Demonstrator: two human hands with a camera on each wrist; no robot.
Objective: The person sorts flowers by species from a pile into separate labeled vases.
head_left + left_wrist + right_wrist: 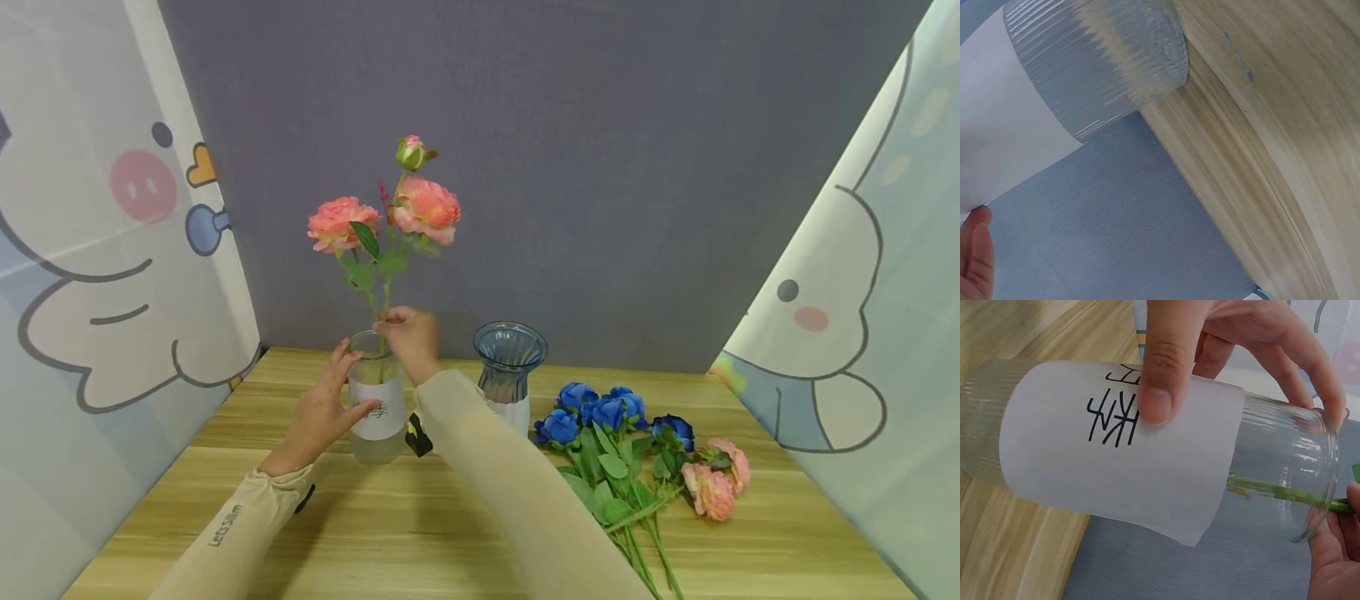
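A clear ribbed glass vase [377,451] with a white paper label stands upright on the table. My left hand [318,421] holds it from the left, its thumb [1159,394] on the label and fingers reaching the rim. My right hand [412,340] pinches the green stem [1272,489] of a pink flower [426,207] at the vase mouth. The stem's lower part runs down inside the glass. Another pink flower [341,223] and a small bud [412,153] rise above the hands. In the left wrist view, fingertips [980,247] show at the label's edge.
A blue-tinted glass vase [504,358] stands to the right, partly behind the right sleeve [487,450]. Blue flowers [603,410] and pink flowers [708,492] lie on the table's right side, stems toward the front. A grey panel [600,167] closes off the back.
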